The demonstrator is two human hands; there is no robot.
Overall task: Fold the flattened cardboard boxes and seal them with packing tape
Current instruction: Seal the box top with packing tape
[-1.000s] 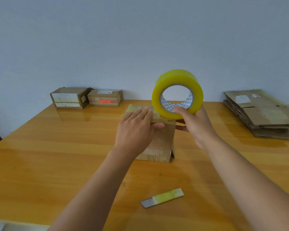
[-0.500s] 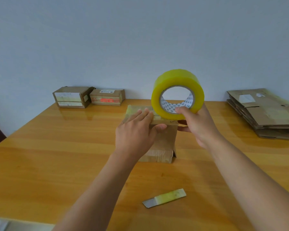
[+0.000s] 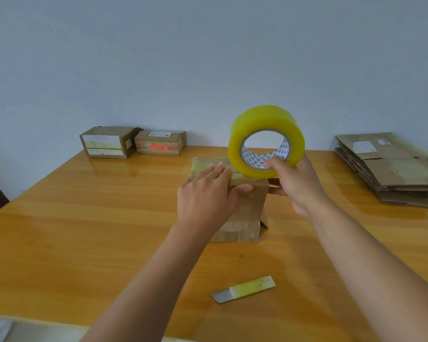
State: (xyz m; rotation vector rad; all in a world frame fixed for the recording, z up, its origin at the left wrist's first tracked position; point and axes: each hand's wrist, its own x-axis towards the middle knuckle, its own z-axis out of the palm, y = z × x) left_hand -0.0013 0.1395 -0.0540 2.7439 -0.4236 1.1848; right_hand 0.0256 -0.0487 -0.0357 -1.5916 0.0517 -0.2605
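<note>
Little has moved since a second ago: our left hand (image 3: 205, 196) still lies flat on the cardboard box (image 3: 245, 213) at frame centre on the tabletop (image 3: 84, 230), fingers straight, thumb over its front edge. Our right hand (image 3: 294, 186) still grips the yellow tape roll (image 3: 266, 139) upright on the box top, thumb hooked into the core. Flattened boxes (image 3: 393, 169) are stacked at right.
</note>
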